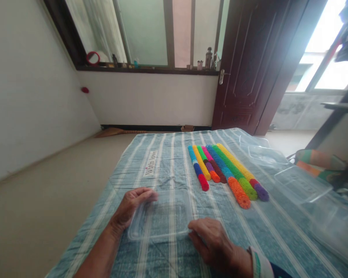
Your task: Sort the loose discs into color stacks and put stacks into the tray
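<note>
A clear plastic container is on the striped tablecloth in front of me, between my two hands. My left hand pinches its left edge, the fingers slightly blurred. The thumb and fingers of my right hand close on its lower right corner. Beyond it lie stacked rows of colourful notched plastic discs, side by side. Among them are a row ending in red, a row ending in orange and a row ending in purple.
On the right of the cloth-covered table are more clear plastic pieces, among them a rectangular one and a larger box. A brown door and a window sill with small items stand behind. A broom lies on the floor.
</note>
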`<state>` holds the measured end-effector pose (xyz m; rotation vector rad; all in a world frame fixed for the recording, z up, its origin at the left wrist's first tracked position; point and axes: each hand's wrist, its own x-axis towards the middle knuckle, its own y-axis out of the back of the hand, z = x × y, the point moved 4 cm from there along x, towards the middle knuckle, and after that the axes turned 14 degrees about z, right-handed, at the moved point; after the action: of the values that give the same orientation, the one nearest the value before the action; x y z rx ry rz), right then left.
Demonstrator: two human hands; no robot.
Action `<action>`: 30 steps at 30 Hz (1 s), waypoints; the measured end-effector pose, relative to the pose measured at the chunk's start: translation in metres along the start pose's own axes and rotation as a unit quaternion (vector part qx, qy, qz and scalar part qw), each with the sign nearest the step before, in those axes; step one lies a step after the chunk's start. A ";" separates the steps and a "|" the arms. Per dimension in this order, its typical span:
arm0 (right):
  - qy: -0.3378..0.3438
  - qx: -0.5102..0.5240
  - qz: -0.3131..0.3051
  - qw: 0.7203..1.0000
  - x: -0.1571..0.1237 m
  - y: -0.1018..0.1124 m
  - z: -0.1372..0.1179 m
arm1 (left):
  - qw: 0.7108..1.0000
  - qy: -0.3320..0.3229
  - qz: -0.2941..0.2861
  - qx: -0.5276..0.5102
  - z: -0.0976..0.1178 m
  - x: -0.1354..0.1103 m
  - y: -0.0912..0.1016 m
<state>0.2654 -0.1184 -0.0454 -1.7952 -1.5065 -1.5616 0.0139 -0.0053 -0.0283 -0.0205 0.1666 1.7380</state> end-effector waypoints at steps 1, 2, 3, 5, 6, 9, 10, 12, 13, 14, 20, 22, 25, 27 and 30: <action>-0.001 0.001 -0.002 1.000 0.001 0.000 -0.001 | 1.000 0.001 0.001 0.002 0.000 0.000 0.000; -0.002 0.002 -0.004 1.000 0.002 0.001 -0.002 | 1.000 0.001 0.001 0.005 0.001 0.000 0.000; -0.003 0.002 -0.005 1.000 0.003 0.001 -0.002 | 1.000 0.001 0.001 0.008 0.001 0.000 0.000; -0.002 0.002 -0.004 1.000 0.006 0.003 -0.004 | 1.000 0.000 0.002 0.009 0.001 0.000 0.000; -0.001 0.002 -0.001 1.000 0.007 0.003 -0.005 | 1.000 -0.001 0.002 0.008 0.001 0.000 0.000; 0.007 0.000 0.012 1.000 0.007 0.004 -0.005 | 1.000 -0.003 0.003 0.005 0.002 -0.001 0.000; 0.011 -0.003 0.016 1.000 0.006 0.005 -0.004 | 1.000 -0.002 0.004 0.006 0.002 -0.001 0.000; 0.020 -0.008 0.024 0.999 0.004 0.005 -0.002 | 1.000 0.003 0.007 0.006 0.003 -0.002 0.000; 0.023 -0.010 0.026 0.999 0.003 0.005 0.000 | 1.000 0.006 0.008 0.005 0.004 -0.002 -0.001; 0.026 -0.011 0.029 0.999 0.002 0.006 0.002 | 1.000 0.007 0.008 0.005 0.005 -0.003 -0.001; 0.016 -0.036 0.050 0.998 0.007 0.012 0.021 | 1.000 -0.009 -0.010 0.015 0.009 -0.004 -0.001; 0.009 -0.057 0.061 0.996 0.010 0.014 0.028 | 0.999 -0.024 -0.024 0.027 0.009 -0.004 -0.001; 0.005 -0.088 0.069 0.994 0.012 0.016 0.037 | 0.997 -0.044 -0.049 0.045 0.008 -0.003 -0.001; 0.003 -0.103 0.067 0.992 0.010 0.016 0.041 | 0.996 -0.043 -0.060 0.046 0.008 -0.004 -0.002; 0.001 -0.109 0.061 0.992 0.008 0.013 0.044 | 0.996 -0.036 -0.064 0.044 0.009 -0.005 -0.002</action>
<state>0.2974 -0.0854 -0.0494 -1.9602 -1.2398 -1.7227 0.0173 -0.0088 -0.0195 0.0938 0.1860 1.6007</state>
